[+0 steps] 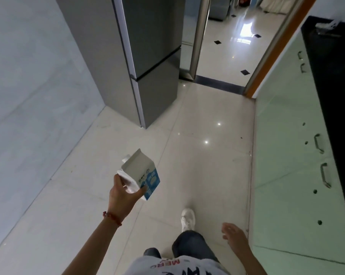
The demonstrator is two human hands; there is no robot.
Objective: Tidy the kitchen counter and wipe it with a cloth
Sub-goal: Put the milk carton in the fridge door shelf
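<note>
My left hand (pixel 122 197) grips a white and blue milk carton (pixel 143 172) from below, held tilted over the tiled floor in the middle of the view. The carton has a gabled top and a white cap. My right hand (pixel 234 234) hangs low at the right with its fingers spread and nothing in it. The black kitchen counter (pixel 334 80) runs along the right edge, well away from both hands. A small pale object (pixel 326 25) lies at the counter's far end; what it is cannot be told.
A tall grey fridge (pixel 148 56) stands ahead on the left, doors closed. Pale green cabinet doors (pixel 290 135) with metal handles line the right side below the counter. An open doorway (pixel 233 46) leads to another room. A grey wall (pixel 29 86) closes the left.
</note>
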